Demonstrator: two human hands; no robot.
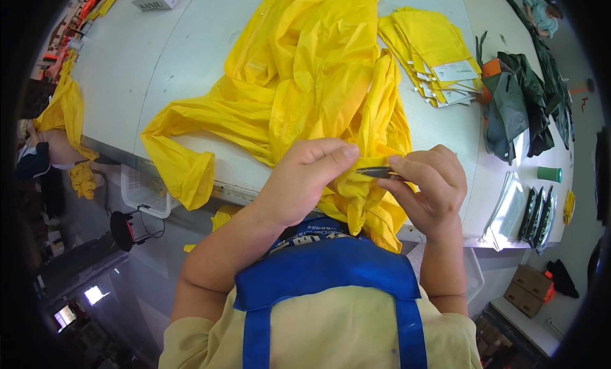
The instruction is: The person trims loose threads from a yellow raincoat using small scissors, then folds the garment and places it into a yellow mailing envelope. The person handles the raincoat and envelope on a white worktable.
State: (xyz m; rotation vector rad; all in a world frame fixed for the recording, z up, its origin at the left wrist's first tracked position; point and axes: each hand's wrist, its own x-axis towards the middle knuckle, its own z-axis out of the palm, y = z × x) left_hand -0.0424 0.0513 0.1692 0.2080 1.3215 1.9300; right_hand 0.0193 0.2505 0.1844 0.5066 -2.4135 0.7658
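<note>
Your left hand [305, 178] pinches a fold of the yellow garment [312, 57], heaped on the surface [191, 70] and hanging over its edge; your right hand [436, 181] is clamped on dark snips [375, 172]. Tips near your left hand: should the bunched folds slip, they could nick garment or skin.

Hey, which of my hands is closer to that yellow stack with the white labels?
Right. Your right hand is on the near side of the yellow stack, holding a dark tool; your left hand is farther off, leftward, on the yellow garment.
</note>
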